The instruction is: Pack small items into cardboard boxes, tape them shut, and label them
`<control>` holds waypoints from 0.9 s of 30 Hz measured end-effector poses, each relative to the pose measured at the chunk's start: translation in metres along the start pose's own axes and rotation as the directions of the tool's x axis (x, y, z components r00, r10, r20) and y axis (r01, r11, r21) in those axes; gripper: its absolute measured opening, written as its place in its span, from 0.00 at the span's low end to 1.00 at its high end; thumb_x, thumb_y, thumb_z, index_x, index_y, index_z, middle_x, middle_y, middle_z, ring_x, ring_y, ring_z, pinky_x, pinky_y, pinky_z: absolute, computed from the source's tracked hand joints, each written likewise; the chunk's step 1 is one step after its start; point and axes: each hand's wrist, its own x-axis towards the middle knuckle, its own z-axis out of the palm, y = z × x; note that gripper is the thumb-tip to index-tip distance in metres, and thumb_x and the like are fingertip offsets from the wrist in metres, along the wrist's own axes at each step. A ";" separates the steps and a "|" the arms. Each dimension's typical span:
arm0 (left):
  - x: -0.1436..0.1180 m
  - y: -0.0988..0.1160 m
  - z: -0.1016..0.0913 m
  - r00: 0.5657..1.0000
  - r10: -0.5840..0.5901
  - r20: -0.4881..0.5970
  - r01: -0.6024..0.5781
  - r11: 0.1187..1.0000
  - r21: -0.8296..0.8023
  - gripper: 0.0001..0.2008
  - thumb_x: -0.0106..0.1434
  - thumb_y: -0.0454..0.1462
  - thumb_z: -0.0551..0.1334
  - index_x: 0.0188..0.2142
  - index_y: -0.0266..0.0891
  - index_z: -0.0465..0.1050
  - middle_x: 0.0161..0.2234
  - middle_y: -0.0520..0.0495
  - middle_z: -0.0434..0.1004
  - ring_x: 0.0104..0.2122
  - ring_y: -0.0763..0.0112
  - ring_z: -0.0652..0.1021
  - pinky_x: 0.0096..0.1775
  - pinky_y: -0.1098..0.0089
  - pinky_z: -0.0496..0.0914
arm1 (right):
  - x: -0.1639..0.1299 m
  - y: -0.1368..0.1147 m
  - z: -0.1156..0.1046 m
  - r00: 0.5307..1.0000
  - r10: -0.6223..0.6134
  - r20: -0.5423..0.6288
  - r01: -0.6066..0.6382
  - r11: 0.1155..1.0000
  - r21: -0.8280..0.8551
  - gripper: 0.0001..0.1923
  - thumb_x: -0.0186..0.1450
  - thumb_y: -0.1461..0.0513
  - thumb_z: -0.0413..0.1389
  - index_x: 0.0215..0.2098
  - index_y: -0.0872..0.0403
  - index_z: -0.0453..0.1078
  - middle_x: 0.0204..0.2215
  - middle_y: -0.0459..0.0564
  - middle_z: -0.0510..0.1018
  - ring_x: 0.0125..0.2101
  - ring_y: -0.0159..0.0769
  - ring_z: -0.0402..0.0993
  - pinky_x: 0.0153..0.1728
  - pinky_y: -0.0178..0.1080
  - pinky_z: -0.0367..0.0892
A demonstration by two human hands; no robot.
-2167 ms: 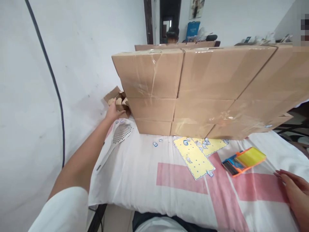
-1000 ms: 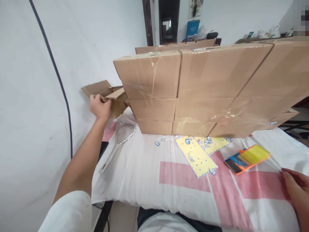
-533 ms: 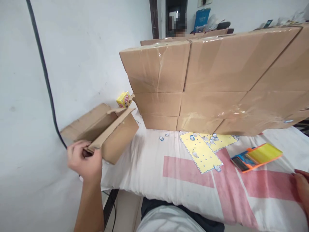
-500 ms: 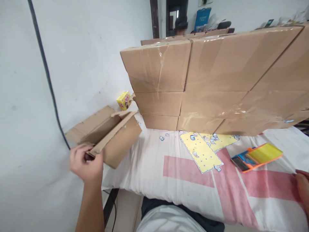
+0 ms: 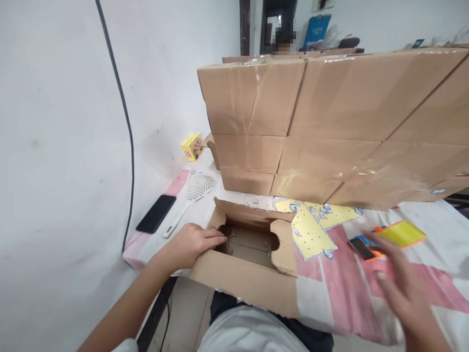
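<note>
An open cardboard box (image 5: 244, 291) stands in front of me with its flaps spread. Its inside faces up and shows a few thin strands on the bottom. At the box's left side, my left hand (image 5: 198, 244) grips the edge, fingers curled over into the opening. My right hand (image 5: 406, 288), slightly blurred, hovers apart from the box with thumb and fingers spread. Just beyond its fingertips lies a flat orange, blue and yellow package (image 5: 403, 234). Between box and package are yellow dotted paper cut-outs (image 5: 313, 237) with small paper pieces on them.
A wall of taped cardboard boxes (image 5: 330, 107) rises across the far side. Left on the cloth-covered surface (image 5: 351, 298) lie a black phone (image 5: 156, 214) and a white slotted ladle (image 5: 200, 188). A yellow carton (image 5: 192, 146) stands near the wall. Someone's head shows behind the boxes.
My left hand has brought the box from the left to the middle, its opening now facing up. The phone and ladle are uncovered. My right hand has come in from the right edge.
</note>
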 end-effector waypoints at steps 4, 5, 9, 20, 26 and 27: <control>0.019 0.007 -0.006 0.953 0.158 0.260 -0.171 0.985 0.028 0.14 0.54 0.32 0.63 0.41 0.44 0.75 0.40 0.45 0.81 0.26 0.65 0.79 0.24 0.63 0.63 | 0.032 -0.039 0.070 0.893 -0.244 0.378 0.130 0.945 0.301 0.61 0.61 0.28 0.47 0.77 0.45 0.24 0.76 0.60 0.43 0.73 0.61 0.49 0.67 0.60 0.56; 0.022 0.007 -0.009 0.941 0.171 0.291 -0.189 0.982 0.032 0.12 0.54 0.33 0.63 0.39 0.44 0.73 0.38 0.46 0.80 0.24 0.65 0.77 0.23 0.63 0.62 | 0.035 -0.042 0.083 0.866 -0.269 0.421 0.136 0.937 0.321 0.67 0.56 0.26 0.49 0.76 0.47 0.21 0.77 0.61 0.38 0.73 0.62 0.44 0.68 0.60 0.54; 0.023 0.002 -0.011 0.956 0.163 0.243 -0.178 0.983 0.041 0.23 0.54 0.28 0.61 0.50 0.46 0.68 0.51 0.45 0.77 0.31 0.66 0.80 0.27 0.65 0.67 | 0.030 -0.041 0.110 0.855 -0.256 0.451 0.112 0.940 0.321 0.83 0.46 0.31 0.65 0.73 0.51 0.11 0.76 0.62 0.25 0.74 0.63 0.34 0.69 0.61 0.52; -0.029 -0.106 0.054 0.843 -0.290 -0.452 0.346 0.937 0.045 0.15 0.63 0.52 0.64 0.36 0.44 0.73 0.45 0.41 0.83 0.40 0.60 0.82 0.39 0.63 0.75 | -0.005 -0.022 0.141 0.939 -0.116 0.324 -0.012 0.929 0.369 0.85 0.44 0.43 0.75 0.75 0.46 0.15 0.77 0.57 0.30 0.74 0.67 0.34 0.69 0.70 0.42; 0.028 -0.231 0.050 0.491 -0.769 -0.410 0.794 0.588 -0.153 0.16 0.69 0.46 0.53 0.40 0.40 0.76 0.43 0.39 0.80 0.42 0.59 0.79 0.45 0.63 0.71 | -0.019 -0.001 0.151 0.947 -0.100 0.305 0.024 0.970 0.243 0.89 0.39 0.41 0.75 0.76 0.54 0.17 0.76 0.59 0.27 0.73 0.72 0.31 0.70 0.67 0.42; 0.040 -0.250 0.048 0.477 -0.785 -0.396 0.805 0.571 -0.162 0.15 0.68 0.45 0.55 0.44 0.41 0.76 0.47 0.40 0.78 0.43 0.60 0.79 0.45 0.63 0.70 | -0.020 0.001 0.151 0.949 -0.099 0.301 0.025 0.971 0.239 0.89 0.39 0.41 0.75 0.76 0.54 0.18 0.76 0.59 0.27 0.72 0.73 0.32 0.70 0.67 0.44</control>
